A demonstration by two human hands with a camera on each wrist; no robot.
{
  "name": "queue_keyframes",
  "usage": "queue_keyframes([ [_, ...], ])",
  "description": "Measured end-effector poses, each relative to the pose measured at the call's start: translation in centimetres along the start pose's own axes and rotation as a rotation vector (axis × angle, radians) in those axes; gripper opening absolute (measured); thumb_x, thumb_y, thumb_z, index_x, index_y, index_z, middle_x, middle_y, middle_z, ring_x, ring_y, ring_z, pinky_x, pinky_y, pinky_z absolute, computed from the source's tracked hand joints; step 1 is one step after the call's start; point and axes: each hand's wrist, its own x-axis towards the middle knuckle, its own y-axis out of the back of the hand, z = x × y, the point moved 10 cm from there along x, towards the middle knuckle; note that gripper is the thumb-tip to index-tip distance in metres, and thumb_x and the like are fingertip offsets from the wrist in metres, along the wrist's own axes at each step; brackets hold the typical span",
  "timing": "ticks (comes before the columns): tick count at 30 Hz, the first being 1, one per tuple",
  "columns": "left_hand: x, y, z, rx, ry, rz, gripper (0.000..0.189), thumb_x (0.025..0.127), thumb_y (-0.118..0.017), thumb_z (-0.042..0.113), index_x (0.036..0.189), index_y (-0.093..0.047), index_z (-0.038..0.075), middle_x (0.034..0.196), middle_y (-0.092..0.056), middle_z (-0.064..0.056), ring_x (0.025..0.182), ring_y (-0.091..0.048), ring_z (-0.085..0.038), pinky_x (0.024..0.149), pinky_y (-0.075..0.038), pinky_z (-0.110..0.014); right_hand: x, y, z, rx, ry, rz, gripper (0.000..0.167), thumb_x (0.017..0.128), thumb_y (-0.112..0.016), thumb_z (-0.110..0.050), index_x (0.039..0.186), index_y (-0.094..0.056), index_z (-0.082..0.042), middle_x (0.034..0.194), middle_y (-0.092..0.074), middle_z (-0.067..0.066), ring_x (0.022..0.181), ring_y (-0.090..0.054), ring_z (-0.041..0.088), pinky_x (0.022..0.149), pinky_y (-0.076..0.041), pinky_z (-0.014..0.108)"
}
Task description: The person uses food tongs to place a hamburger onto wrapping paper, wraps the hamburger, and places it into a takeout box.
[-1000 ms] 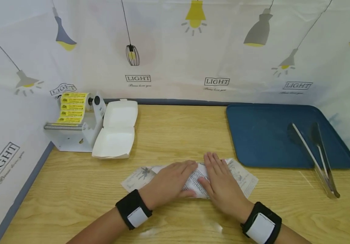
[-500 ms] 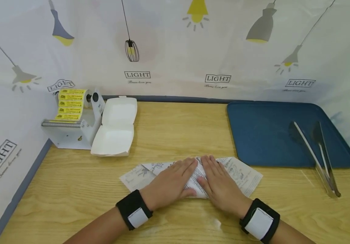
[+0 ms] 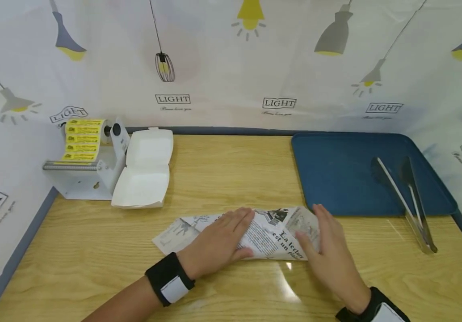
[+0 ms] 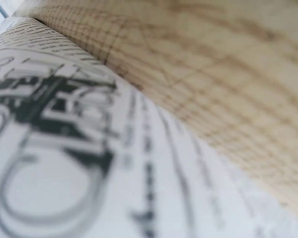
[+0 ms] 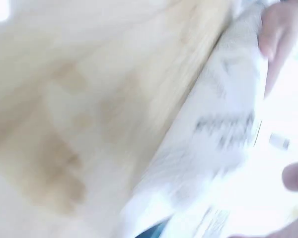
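A bundle of newsprint-patterned wrapping paper (image 3: 261, 239) lies folded across the front middle of the table, its left end a flat pointed flap. My left hand (image 3: 216, 243) rests on its left half, fingers straight and together. At the right end, my right hand (image 3: 333, 255) stands on edge with long fingers, thumb apart, against the turned-up paper flap. Printed paper (image 4: 54, 148) fills the lower left of the left wrist view. In the right wrist view, the paper's side (image 5: 203, 144) slopes between the table and my hands. Whatever the paper may cover is hidden.
On the back left stands a dispenser (image 3: 82, 174) with a yellow label roll. Beside it an open white takeaway box (image 3: 142, 183) lies unfolded. A blue tray (image 3: 335, 179) sits at the back right, with metal tongs (image 3: 405, 201) leaning over its front edge.
My right hand has moved right, from the middle of the paper to its right end. The right flap, flat before, is now turned up and inward. My left hand stays on the paper.
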Motion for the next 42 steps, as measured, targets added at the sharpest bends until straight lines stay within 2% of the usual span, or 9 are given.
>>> queue_keyframes([
  [3,-0.1,0.0,-0.1,0.005,0.008,-0.004,0.084,0.104,-0.045,0.055,0.16,-0.02,-0.002,0.165,-0.024,-0.02,0.153,-0.022,-0.032,0.124,-0.018,-0.044,-0.3,1.8,3.8,0.008,-0.138,0.024,0.064,0.102,-0.062,-0.018,0.147,-0.033,0.017,0.142,-0.041,0.039,0.128,-0.041,0.053,0.099,-0.039,0.068],
  [8,-0.2,-0.2,-0.3,-0.002,0.024,-0.021,0.083,0.104,-0.043,0.056,0.161,-0.019,-0.001,0.166,-0.022,-0.019,0.154,-0.02,-0.031,0.124,-0.016,-0.043,-0.3,1.7,8.6,-0.021,-0.307,-0.125,0.054,0.103,-0.061,-0.02,0.139,-0.046,0.018,0.12,-0.056,0.03,0.099,-0.058,0.035,0.081,-0.051,0.046],
  [11,-0.1,-0.4,-0.2,-0.017,0.023,-0.029,0.083,0.104,-0.042,0.056,0.161,-0.018,0.0,0.166,-0.021,-0.018,0.155,-0.017,-0.029,0.125,-0.015,-0.042,-0.1,1.8,9.0,-0.086,-0.292,-0.15,0.046,0.098,-0.068,-0.022,0.128,-0.059,0.012,0.107,-0.061,0.021,0.086,-0.056,0.025,0.071,-0.047,0.035],
  [14,0.0,-0.5,-0.1,-0.033,0.02,-0.03,0.082,0.105,-0.042,0.055,0.161,-0.017,0.001,0.167,-0.021,-0.017,0.155,-0.016,-0.027,0.125,-0.014,-0.041,-0.1,1.7,8.7,-0.169,-0.275,-0.157,0.047,0.094,-0.074,-0.031,0.12,-0.064,0.007,0.1,-0.059,0.016,0.079,-0.051,0.022,0.064,-0.041,0.032],
  [21,0.0,-0.3,0.0,-0.019,0.005,-0.011,0.082,0.105,-0.044,0.054,0.161,-0.018,0.0,0.166,-0.022,-0.019,0.154,-0.019,-0.029,0.124,-0.016,-0.042,-0.8,0.2,6.1,-0.454,-0.142,-0.152,0.074,0.086,-0.08,-0.045,0.131,-0.06,0.011,0.119,-0.057,0.029,0.107,-0.057,0.043,0.071,-0.056,0.054],
  [26,0.0,-0.2,0.1,-0.012,0.0,-0.007,0.082,0.105,-0.045,0.053,0.161,-0.018,-0.001,0.166,-0.022,-0.019,0.154,-0.02,-0.03,0.124,-0.015,-0.043,-1.3,-0.8,4.5,-0.587,-0.052,-0.155,0.081,0.084,-0.083,-0.04,0.133,-0.055,0.018,0.122,-0.053,0.034,0.113,-0.052,0.049,0.069,-0.058,0.054],
  [32,0.0,-0.2,0.2,-0.013,0.005,-0.015,0.083,0.104,-0.044,0.054,0.161,-0.018,-0.001,0.166,-0.022,-0.019,0.154,-0.019,-0.03,0.124,-0.015,-0.043,-1.1,-0.7,4.3,-0.454,-0.082,-0.159,0.061,0.086,-0.083,-0.028,0.128,-0.063,0.011,0.119,-0.056,0.028,0.109,-0.053,0.044,0.07,-0.056,0.054],
  [38,-0.1,-0.1,0.2,-0.015,0.006,-0.013,0.082,0.105,-0.044,0.054,0.161,-0.019,-0.001,0.166,-0.023,-0.02,0.154,-0.019,-0.031,0.124,-0.016,-0.043,-0.6,-0.1,4.2,-0.25,-0.091,-0.126,0.012,0.087,-0.08,-0.009,0.096,-0.071,-0.005,0.101,-0.062,0.012,0.085,-0.056,0.022,0.071,-0.05,0.04],
  [42,-0.1,0.1,0.3,-0.025,-0.003,-0.007,0.081,0.105,-0.046,0.052,0.16,-0.02,-0.001,0.165,-0.024,-0.02,0.154,-0.021,-0.031,0.124,-0.017,-0.043,-0.4,0.0,4.5,-0.123,-0.169,-0.165,0.006,0.094,-0.072,-0.009,0.091,-0.068,-0.01,0.1,-0.062,0.009,0.087,-0.056,0.021,0.074,-0.047,0.037],
])
